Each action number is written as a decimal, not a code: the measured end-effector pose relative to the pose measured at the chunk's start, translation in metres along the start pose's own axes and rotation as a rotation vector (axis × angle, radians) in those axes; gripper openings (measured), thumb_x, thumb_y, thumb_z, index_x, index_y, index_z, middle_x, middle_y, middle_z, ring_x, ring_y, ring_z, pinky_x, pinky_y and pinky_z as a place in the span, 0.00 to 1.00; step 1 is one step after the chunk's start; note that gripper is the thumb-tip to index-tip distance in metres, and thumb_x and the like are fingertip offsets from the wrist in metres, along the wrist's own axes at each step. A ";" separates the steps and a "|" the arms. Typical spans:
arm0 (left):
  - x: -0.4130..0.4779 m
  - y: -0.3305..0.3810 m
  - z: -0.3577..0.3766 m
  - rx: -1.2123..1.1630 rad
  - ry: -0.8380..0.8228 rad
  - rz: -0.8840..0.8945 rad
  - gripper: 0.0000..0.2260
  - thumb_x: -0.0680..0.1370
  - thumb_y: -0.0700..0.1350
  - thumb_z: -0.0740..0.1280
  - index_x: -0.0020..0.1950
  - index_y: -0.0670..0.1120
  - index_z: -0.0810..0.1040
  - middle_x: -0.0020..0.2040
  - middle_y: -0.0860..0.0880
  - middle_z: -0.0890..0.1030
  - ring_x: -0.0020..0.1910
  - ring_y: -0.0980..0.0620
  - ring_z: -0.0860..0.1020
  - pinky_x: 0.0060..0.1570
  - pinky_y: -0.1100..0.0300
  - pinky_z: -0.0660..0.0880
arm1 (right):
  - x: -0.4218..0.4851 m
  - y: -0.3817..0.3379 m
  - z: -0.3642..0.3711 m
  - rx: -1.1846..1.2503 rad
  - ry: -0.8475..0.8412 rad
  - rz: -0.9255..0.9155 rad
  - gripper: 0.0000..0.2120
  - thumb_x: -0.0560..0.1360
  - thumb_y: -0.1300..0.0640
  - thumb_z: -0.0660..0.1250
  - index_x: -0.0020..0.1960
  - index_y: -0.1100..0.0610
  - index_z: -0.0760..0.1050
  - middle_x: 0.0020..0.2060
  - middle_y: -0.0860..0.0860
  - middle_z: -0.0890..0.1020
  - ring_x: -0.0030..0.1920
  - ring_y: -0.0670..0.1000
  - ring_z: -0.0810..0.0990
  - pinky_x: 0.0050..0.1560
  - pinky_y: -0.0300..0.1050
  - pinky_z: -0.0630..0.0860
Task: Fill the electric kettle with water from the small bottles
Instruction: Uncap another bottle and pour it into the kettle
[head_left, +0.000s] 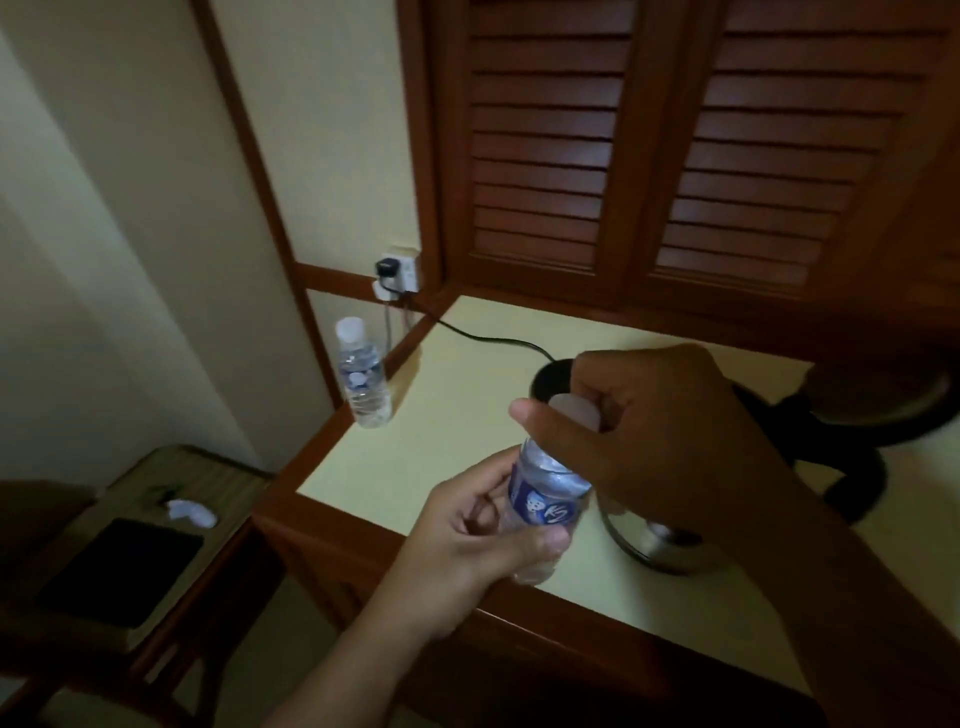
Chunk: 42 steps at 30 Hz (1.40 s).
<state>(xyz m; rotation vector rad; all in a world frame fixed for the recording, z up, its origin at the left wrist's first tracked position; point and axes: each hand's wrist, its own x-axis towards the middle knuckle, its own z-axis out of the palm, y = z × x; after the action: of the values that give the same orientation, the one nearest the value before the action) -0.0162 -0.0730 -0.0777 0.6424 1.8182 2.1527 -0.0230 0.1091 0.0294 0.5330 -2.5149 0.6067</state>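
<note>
held bottle (545, 499): capped | far bottle (363, 379): capped, water inside

A single wide-angle view comes from the person's head, looking forward and steeply down across the bench (447, 395), whose near edge runs from lower centre toward the right edge of the frame. The left grip (483, 535) and right grip (670, 431), both on a small bottle (545, 493), sit nearest the lens at centre. The far wall with louvred shutters (675, 156) fills the upper right, and a low side table (234, 478) lies lower left. Straight lines bow toward the edges.
</note>
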 end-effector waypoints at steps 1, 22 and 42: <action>0.003 -0.001 0.001 -0.063 -0.054 -0.005 0.19 0.76 0.39 0.77 0.67 0.44 0.81 0.58 0.40 0.85 0.56 0.41 0.83 0.58 0.47 0.79 | -0.005 0.002 -0.007 0.030 -0.012 -0.029 0.25 0.74 0.29 0.60 0.30 0.47 0.65 0.22 0.44 0.65 0.23 0.45 0.66 0.28 0.37 0.62; 0.023 -0.029 0.046 -0.091 -0.329 -0.162 0.27 0.73 0.50 0.81 0.70 0.49 0.79 0.62 0.39 0.83 0.61 0.35 0.80 0.62 0.37 0.76 | -0.129 0.043 -0.068 0.181 0.127 0.345 0.13 0.78 0.55 0.71 0.61 0.46 0.79 0.58 0.38 0.83 0.61 0.37 0.79 0.55 0.28 0.74; 0.015 -0.017 0.055 0.081 -0.160 -0.111 0.21 0.72 0.40 0.80 0.62 0.55 0.84 0.58 0.44 0.87 0.57 0.46 0.86 0.52 0.54 0.84 | -0.211 0.118 0.025 -0.183 -0.086 0.848 0.39 0.75 0.26 0.54 0.74 0.52 0.66 0.75 0.50 0.69 0.77 0.54 0.63 0.79 0.55 0.58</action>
<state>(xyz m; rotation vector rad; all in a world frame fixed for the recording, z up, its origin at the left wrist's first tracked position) -0.0042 -0.0154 -0.0846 0.6933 1.8184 1.9081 0.0810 0.2469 -0.1415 -0.6291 -2.7787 0.6260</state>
